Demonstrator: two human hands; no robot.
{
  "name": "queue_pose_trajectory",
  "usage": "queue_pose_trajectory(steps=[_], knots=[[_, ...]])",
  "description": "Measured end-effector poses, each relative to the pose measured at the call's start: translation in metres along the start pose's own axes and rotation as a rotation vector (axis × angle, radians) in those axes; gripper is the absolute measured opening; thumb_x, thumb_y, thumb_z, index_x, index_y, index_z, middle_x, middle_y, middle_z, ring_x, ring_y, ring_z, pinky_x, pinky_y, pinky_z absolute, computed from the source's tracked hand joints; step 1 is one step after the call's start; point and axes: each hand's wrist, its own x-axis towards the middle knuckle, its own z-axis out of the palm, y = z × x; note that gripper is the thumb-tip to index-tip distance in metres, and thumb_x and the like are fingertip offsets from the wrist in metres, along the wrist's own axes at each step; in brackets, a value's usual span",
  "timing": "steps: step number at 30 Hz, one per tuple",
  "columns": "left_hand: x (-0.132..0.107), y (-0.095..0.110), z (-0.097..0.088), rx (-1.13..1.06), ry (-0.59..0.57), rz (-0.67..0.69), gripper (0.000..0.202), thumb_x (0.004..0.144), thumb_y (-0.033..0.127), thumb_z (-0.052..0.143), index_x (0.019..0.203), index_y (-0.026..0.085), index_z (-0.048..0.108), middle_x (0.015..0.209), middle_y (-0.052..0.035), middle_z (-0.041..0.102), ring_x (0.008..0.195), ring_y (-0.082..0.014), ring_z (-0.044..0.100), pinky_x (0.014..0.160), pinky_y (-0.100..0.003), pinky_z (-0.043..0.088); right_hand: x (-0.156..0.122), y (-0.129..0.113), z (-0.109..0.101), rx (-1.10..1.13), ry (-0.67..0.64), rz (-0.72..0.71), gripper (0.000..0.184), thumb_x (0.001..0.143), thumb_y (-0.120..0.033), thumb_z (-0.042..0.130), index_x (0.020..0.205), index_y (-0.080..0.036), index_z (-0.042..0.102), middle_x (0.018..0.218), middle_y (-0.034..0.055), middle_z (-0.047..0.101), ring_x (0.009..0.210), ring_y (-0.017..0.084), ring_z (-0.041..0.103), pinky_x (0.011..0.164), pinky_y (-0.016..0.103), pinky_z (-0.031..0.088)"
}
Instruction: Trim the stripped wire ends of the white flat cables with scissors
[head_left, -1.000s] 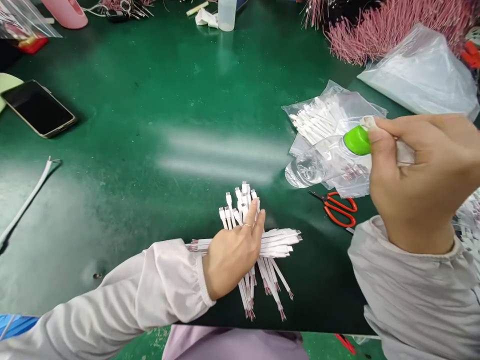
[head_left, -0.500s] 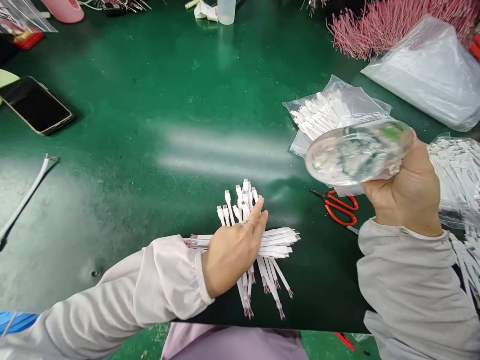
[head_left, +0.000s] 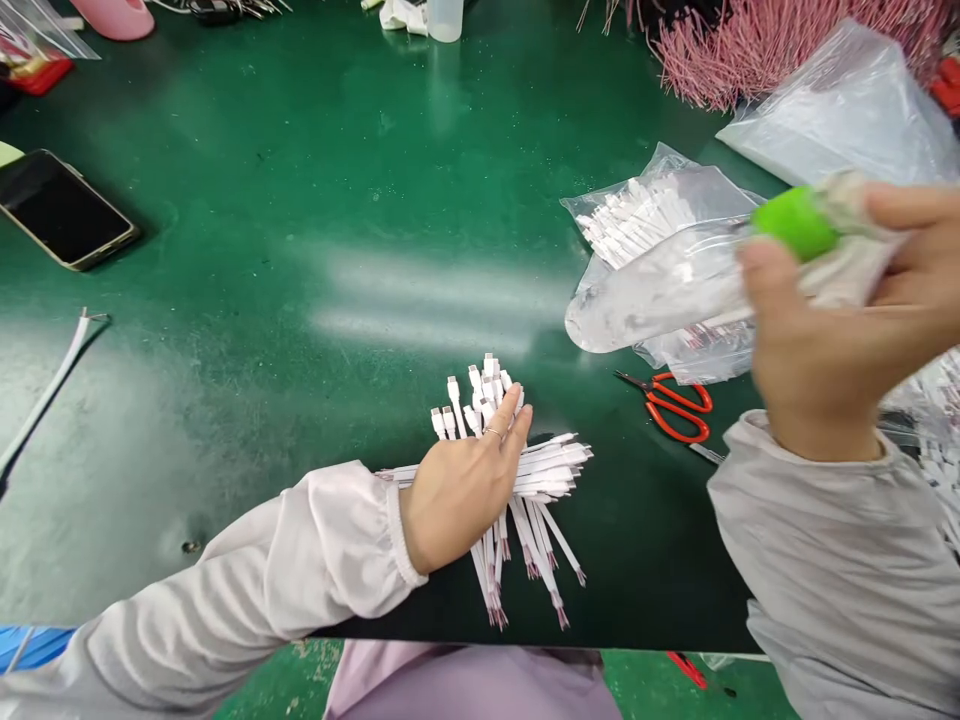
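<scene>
Where our white cables (head_left: 551,468) lie: crossed bundles near the front edge (head_left: 645,634), lower tips just short of it.
Our left hand (head_left: 461,482): flat over the crossing, fingers straight; underside hidden, can't tell if it grips.
Our right hand (head_left: 844,340): blurred, holding the clear bottle (head_left: 667,285) near its green cap (head_left: 796,222).
Room right: scissors (head_left: 679,408) between cables and right sleeve (head_left: 825,550), tight.
Room left and beyond: broad green tabletop (head_left: 300,200) out to the phone (head_left: 64,210).
</scene>
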Motion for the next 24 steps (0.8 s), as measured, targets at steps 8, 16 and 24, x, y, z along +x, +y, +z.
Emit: queue_pose_trajectory(steps=[8, 16, 24], knots=[[0.004, -0.005, -0.001, 0.008, 0.02, 0.038, 0.07, 0.082, -0.002, 0.029, 0.15, 0.012, 0.022, 0.155, -0.0178, 0.009, 0.051, -0.0102, 0.062, 0.038, -0.027, 0.046, 0.001, -0.044, -0.013, -0.171, 0.009, -0.249, 0.024, 0.088, -0.03, 0.059, 0.098, -0.015, 0.075, 0.084, 0.0122, 0.069, 0.084, 0.023, 0.065, 0.07, 0.037, 0.047], [0.004, -0.005, 0.002, 0.021, 0.062, 0.035, 0.065, 0.087, 0.005, 0.033, 0.15, 0.013, 0.021, 0.153, -0.0219, 0.018, 0.051, -0.0094, 0.061, 0.038, -0.025, 0.044, -0.049, -0.074, 0.042, 0.418, -0.993, 0.142, 0.01, 0.081, -0.019, 0.062, 0.085, -0.021, 0.07, 0.089, 0.0018, 0.071, 0.078, 0.017, 0.064, 0.07, 0.029, 0.047], [0.005, -0.004, 0.0, 0.038, 0.034, 0.034, 0.064, 0.087, 0.003, 0.029, 0.15, 0.011, 0.019, 0.154, -0.0206, 0.013, 0.049, -0.0097, 0.059, 0.036, -0.026, 0.041, -0.046, -0.065, 0.064, 0.351, -0.898, 0.041, 0.01, 0.082, -0.015, 0.055, 0.073, -0.017, 0.059, 0.08, 0.0036, 0.064, 0.073, 0.016, 0.057, 0.068, 0.029, 0.04]])
